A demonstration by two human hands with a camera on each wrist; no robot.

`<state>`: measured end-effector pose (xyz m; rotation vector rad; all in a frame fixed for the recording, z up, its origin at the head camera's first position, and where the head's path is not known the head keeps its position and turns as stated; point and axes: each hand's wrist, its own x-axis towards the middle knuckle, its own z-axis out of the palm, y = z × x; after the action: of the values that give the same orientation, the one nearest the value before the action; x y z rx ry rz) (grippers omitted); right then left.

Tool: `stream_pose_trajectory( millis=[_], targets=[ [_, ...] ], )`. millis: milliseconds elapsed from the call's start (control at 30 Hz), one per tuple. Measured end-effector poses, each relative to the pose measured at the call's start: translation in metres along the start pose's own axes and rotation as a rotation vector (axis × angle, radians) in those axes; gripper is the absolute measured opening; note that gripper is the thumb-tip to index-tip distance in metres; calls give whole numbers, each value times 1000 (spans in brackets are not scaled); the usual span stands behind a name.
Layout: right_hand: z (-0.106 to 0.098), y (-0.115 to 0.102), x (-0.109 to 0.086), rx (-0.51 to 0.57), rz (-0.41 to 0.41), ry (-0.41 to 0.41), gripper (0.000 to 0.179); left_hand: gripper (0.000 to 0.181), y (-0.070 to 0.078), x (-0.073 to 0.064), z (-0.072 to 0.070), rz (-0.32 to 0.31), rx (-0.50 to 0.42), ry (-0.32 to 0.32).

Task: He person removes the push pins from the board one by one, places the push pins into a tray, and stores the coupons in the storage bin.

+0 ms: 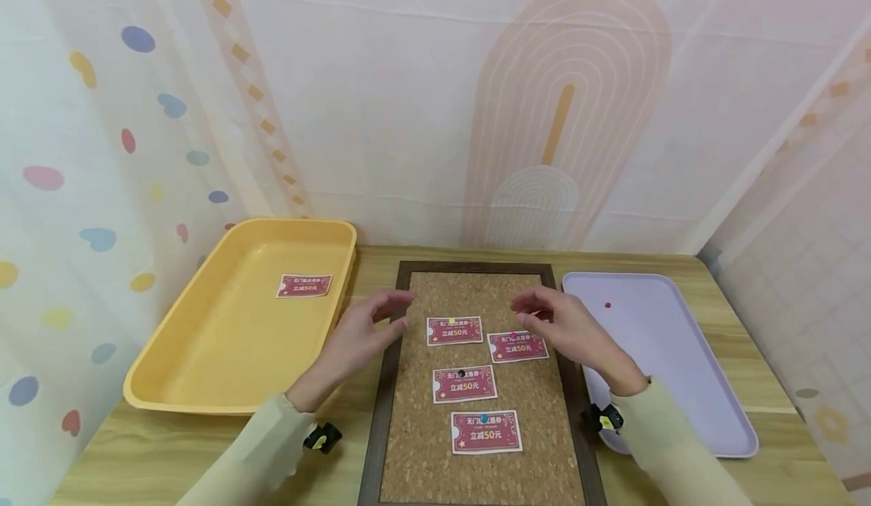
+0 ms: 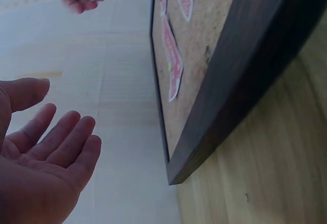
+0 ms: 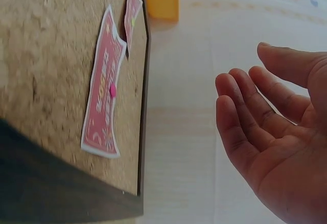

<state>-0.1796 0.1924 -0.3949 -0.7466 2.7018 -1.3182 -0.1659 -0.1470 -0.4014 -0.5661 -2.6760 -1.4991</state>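
Note:
Several red coupons are pinned to a framed cork board point(image 1: 422, 445). The top-left coupon point(image 1: 454, 332) has a yellow pin, the one at right point(image 1: 519, 349) a pink pin point(image 3: 113, 90). Below them, one coupon point(image 1: 466, 386) carries a black pin and the lowest coupon point(image 1: 486, 438) a blue pin. My left hand point(image 1: 361, 336) hovers over the board's left frame, fingers relaxed and holding nothing. Above the pink-pinned coupon is my right hand point(image 1: 568, 328), also without anything in it; in the right wrist view its fingers are loosely bent, apart from the board.
At left stands a deep yellow tray point(image 1: 204, 339) with one loose coupon point(image 1: 304, 286) inside. To the right, a shallow lilac tray point(image 1: 674, 370) holds a small red pin point(image 1: 608, 305). Both trays rest on a wooden table point(image 1: 340, 468), with a patterned curtain point(image 1: 408, 113) behind.

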Motion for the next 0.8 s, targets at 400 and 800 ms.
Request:
stream_pose_trajectory(
  millis=[400,800],
  targets=[
    [18,-7,13,-17,1,-73,25,41,-4,8,17,-48,58,-77],
    [34,-8,36,-36,-75,-112,24,43,-12,19,23,-67,121,-112]
  ],
)
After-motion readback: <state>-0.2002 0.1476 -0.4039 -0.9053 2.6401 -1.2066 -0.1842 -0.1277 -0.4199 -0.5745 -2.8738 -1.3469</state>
